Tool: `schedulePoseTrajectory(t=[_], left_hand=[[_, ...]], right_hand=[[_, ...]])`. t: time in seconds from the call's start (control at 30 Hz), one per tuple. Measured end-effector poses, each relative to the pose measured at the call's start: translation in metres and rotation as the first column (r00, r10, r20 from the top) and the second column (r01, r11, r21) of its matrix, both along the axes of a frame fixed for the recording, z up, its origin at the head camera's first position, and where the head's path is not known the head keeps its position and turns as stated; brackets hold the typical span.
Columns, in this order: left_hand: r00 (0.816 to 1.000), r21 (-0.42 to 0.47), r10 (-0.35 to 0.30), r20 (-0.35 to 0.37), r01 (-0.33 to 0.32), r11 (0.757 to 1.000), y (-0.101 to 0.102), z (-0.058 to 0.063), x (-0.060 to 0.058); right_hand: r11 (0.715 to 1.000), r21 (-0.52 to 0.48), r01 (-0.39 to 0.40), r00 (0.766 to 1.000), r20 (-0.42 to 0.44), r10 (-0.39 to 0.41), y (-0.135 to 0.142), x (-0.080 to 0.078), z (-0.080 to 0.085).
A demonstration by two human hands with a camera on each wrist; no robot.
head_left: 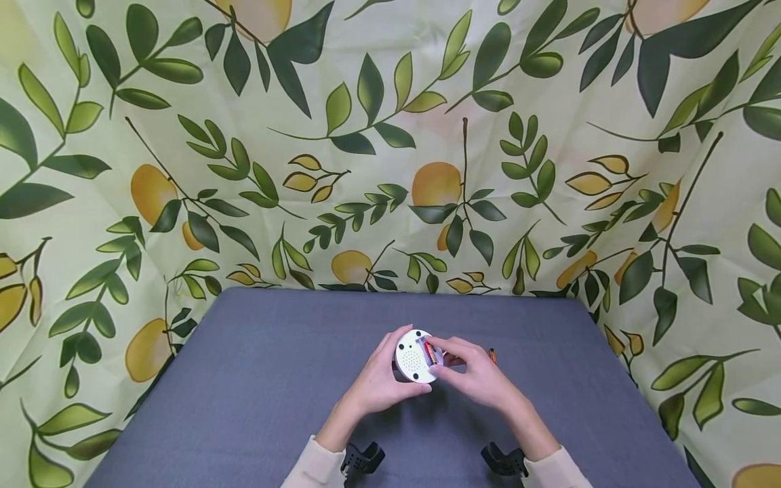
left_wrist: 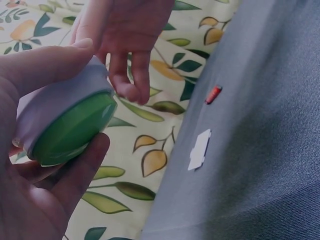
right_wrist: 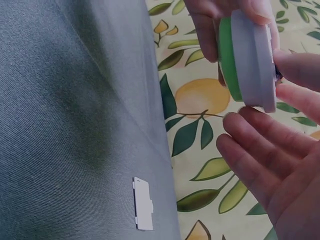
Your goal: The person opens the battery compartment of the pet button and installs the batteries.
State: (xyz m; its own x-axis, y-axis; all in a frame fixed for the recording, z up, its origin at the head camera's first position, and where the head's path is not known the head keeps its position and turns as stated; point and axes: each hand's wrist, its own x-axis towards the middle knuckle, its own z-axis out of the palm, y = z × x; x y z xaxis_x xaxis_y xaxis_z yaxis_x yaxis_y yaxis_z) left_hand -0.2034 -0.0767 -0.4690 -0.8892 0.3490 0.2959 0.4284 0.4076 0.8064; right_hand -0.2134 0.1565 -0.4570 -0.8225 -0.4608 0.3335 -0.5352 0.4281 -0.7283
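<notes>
A round white device with a green cap is held in my left hand, thumb and fingers around its rim. Its underside, with a dotted speaker grille and dark round feet, faces up in the head view. In its battery compartment lies a red battery. My right hand has its thumb and index finger at the two ends of that battery, pinching it; the other fingers are extended beside the device in the right wrist view. How firmly the battery sits is hidden by the fingertips.
Another red battery lies on the grey cloth-covered table, right of my right hand. A white battery cover lies near it. Black wrist mounts sit at both wrists. Leaf-and-fruit-print fabric encloses the table's back and sides.
</notes>
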Motion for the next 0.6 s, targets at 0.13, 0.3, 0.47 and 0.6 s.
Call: schedulePoseTrajectory(t=[0.13,0.3,0.47,0.6], left_hand=[[1.000,-0.003,0.000,-0.004,0.000,1.000,-0.0003,0.0000,-0.0002],[1.000,0.001,-0.002,-0.010,0.002,1.000,-0.0001,0.0006,-0.0005],[1.000,-0.003,0.003,-0.027,-0.003,1.000,0.0003,0.0007,-0.0010],[1.000,0.002,-0.002,-0.022,0.002,1.000,0.0007,0.0002,-0.0005]], right_hand=[[0.999,-0.025,0.030,0.999,0.016,-0.030,-0.0017,-0.0001,-0.0036],[0.994,-0.092,0.057,0.994,0.096,-0.048,-0.0027,-0.0010,-0.0069],[0.984,-0.161,0.076,0.976,0.214,-0.040,-0.0026,-0.0031,-0.0087],[0.975,-0.209,0.071,0.954,0.299,-0.005,-0.0027,-0.0051,-0.0105]])
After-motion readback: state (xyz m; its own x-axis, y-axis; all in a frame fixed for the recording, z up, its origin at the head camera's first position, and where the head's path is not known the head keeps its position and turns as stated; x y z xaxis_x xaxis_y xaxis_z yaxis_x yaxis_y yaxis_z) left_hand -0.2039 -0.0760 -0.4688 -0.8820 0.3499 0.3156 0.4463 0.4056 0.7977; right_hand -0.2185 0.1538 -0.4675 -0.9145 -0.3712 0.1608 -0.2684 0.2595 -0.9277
